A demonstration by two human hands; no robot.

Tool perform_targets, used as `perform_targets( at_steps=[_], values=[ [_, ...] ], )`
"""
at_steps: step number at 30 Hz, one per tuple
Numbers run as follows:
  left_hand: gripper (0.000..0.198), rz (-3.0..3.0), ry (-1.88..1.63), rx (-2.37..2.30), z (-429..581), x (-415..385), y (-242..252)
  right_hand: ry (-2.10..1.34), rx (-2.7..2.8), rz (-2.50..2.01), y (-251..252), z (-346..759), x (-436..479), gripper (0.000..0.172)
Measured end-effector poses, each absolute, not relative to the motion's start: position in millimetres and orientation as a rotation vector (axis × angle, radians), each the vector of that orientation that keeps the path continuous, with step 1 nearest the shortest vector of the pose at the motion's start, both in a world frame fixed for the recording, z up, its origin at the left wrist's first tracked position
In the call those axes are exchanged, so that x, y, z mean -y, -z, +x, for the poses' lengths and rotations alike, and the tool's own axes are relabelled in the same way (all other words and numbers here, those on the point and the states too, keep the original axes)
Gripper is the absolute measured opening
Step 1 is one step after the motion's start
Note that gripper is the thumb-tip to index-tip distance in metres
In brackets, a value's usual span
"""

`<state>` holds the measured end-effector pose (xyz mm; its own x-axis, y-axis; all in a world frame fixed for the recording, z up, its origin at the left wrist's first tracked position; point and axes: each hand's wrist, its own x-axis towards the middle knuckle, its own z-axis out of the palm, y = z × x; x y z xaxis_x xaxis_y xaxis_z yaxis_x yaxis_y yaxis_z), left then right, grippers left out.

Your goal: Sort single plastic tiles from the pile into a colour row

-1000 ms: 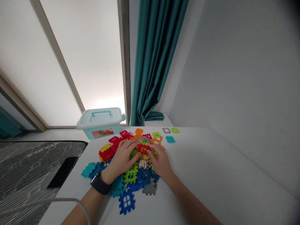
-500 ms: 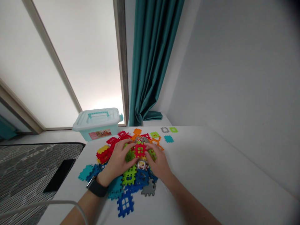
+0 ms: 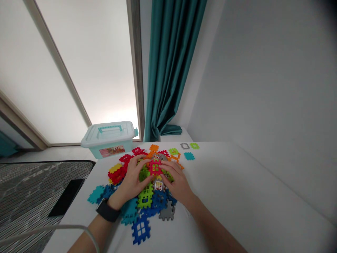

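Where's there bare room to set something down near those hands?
Wide bare white surface lies right of the right hand, between the pile of plastic interlocking tiles and the wall. It's crowded under both hands, around the left hand, and back toward the plastic storage box.

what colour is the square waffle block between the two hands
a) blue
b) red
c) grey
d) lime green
b, the square red plastic waffle block shows between the fingers of the left hand and the right hand.
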<state>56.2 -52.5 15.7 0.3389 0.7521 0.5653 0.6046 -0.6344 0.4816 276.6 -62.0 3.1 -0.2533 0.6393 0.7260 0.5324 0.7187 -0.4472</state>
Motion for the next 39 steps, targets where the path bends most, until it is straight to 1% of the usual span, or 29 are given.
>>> perform_targets(
  at_steps=[4,10,17,25,28,29,31,32,34,39],
  values=[
    [0.046,2.429,-1.175,-1.254,55.8,51.9,-13.2,-0.139,1.919,-0.908,-1.8,275.8,61.6,0.026],
    [0.044,2.501,-1.181,-1.284,52.6,49.9,-12.9,-0.205,1.938,-0.897,1.7,277.7,57.8,0.028],
    [0.045,2.502,-1.191,-1.293,51.8,48.5,-10.9,-0.152,1.937,-0.885,0.3,276.5,60.4,0.04],
    [0.043,2.442,-1.228,-1.246,54.3,50.2,-13.5,-0.106,1.934,-0.882,-3.1,278.5,59.7,0.026],
    [0.024,2.346,-1.192,-1.194,57.3,53.7,-20.5,-0.129,1.919,-0.877,-4.8,278.1,61.4,0.019],
    [0.025,2.304,-1.167,-1.172,58.8,54.6,-22.7,-0.153,1.906,-0.888,-4.5,277.0,62.0,0.019],
    [0.035,2.23,-1.121,-1.136,62.3,55.3,-25.4,-0.214,1.862,-0.946,-2.1,273.3,63.0,0.02],
    [0.036,2.209,-1.112,-1.132,64.4,55.3,-25.6,-0.233,1.835,-0.988,-0.2,270.7,63.3,0.02],
    [0.032,2.208,-1.118,-1.169,68.4,55.0,-24.5,-0.218,1.792,-1.072,4.2,265.0,63.5,0.019],
    [0.02,2.3,-1.11,-1.247,72.8,58.3,-22.1,-0.002,1.858,-1.176,12.0,256.6,63.2,0.022]
  ],
)
